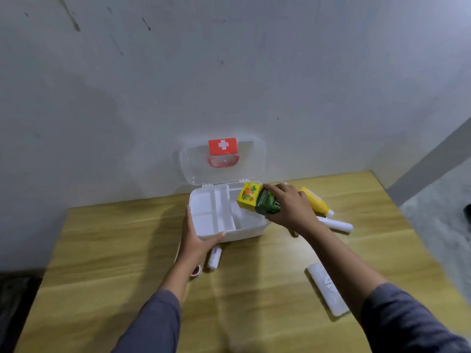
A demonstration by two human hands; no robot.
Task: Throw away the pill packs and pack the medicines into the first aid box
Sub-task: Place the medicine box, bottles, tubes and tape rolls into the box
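Here, centre frame, my left hand (195,236) clasps the first aid box (226,212) steady while my right hand (290,207), grip pinching a yellow-green medicine carton (257,198), lowers it inside.

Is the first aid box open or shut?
Open: the lid of the first aid box stands upright against the wall, and the compartments show.
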